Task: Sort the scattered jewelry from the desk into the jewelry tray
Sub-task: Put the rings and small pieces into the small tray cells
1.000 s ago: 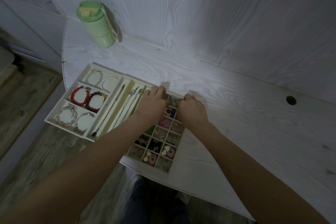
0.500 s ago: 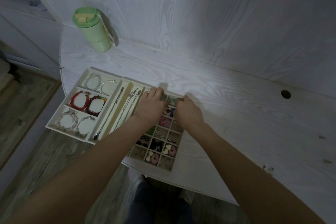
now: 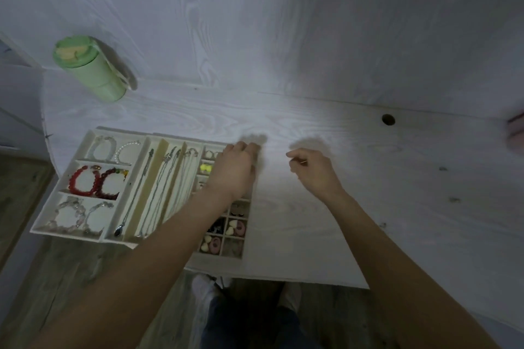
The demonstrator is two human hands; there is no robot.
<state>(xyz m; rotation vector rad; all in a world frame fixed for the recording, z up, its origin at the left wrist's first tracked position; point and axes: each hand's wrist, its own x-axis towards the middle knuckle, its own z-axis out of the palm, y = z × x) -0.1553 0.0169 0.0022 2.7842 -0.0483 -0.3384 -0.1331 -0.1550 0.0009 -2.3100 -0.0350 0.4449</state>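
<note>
While the left hand (image 3: pixel 235 171) is hovering over the far right corner of the jewelry tray (image 3: pixel 93 236), its fingers are curling down toward the small compartments, and the blur is making it impossible to tell whether they are pinching anything. The right hand (image 3: pixel 313 171) is hanging over the bare desk (image 3: pixel 397 193) just to the right of the tray, fingers curled, thumb and forefinger seemingly pinching a thin pin-like piece (image 3: pixel 300 162), possibly an earring post.

To the left of the left hand, necklaces (image 3: pixel 167 187) are lying in the long slots, and further left the red bead bracelets (image 3: pixel 93 181) and a pearl bracelet (image 3: pixel 127 147) are sitting in the wide sections. Under and near the left wrist, small earrings are filling the grid; a yellow pair (image 3: pixel 206 168) is showing just left of the knuckles.

The risk I am judging from here: the pinched piece is tiny and the light is dim, so a loosening pinch could be dropping it onto the pale desk or off the near edge to the floor. The left forearm is also crossing low over the tray and could be snagging a chain or nudging the tray toward the desk edge.
</note>
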